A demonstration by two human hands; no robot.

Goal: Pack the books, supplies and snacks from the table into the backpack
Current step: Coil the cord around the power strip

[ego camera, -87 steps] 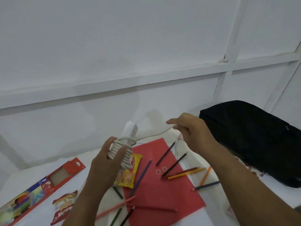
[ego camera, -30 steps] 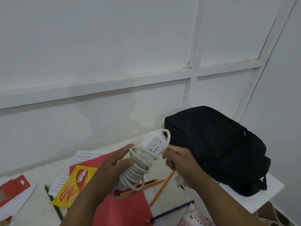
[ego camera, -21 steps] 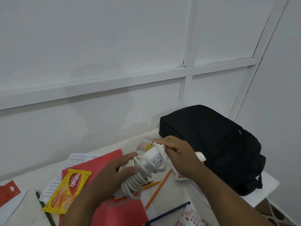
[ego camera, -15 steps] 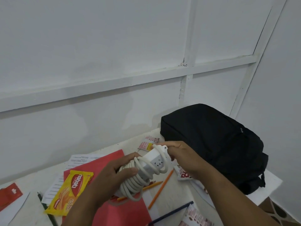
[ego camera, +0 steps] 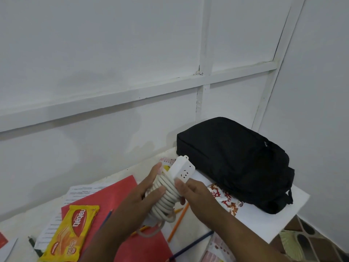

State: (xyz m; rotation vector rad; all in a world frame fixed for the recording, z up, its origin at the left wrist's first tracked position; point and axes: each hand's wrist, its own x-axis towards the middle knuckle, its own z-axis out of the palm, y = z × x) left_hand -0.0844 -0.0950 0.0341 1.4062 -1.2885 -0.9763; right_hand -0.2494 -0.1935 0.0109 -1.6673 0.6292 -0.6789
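Observation:
A white power strip (ego camera: 181,169) with its cord wound tightly round it is held above the table by both hands. My left hand (ego camera: 140,193) grips the coiled cord from the left. My right hand (ego camera: 192,192) holds the coil from the right, just under the socket end. The black backpack (ego camera: 236,159) lies closed on the table's far right corner, right behind the strip. A yellow snack packet (ego camera: 72,233) lies on a red folder (ego camera: 113,197) at the lower left. Several coloured pencils (ego camera: 178,222) lie under my hands.
Printed paper sheets (ego camera: 83,191) stick out from under the red folder. A red-and-white snack wrapper (ego camera: 226,200) lies beside the backpack and another (ego camera: 217,248) at the bottom edge. The white table (ego camera: 264,224) ends at the right, with patterned floor tiles (ego camera: 309,241) beyond. White walls close in behind and right.
The loose end of the cord has been wound fully onto the strip. My right hand moved from the strip's top end down onto the coil, and the strip tilted more upright.

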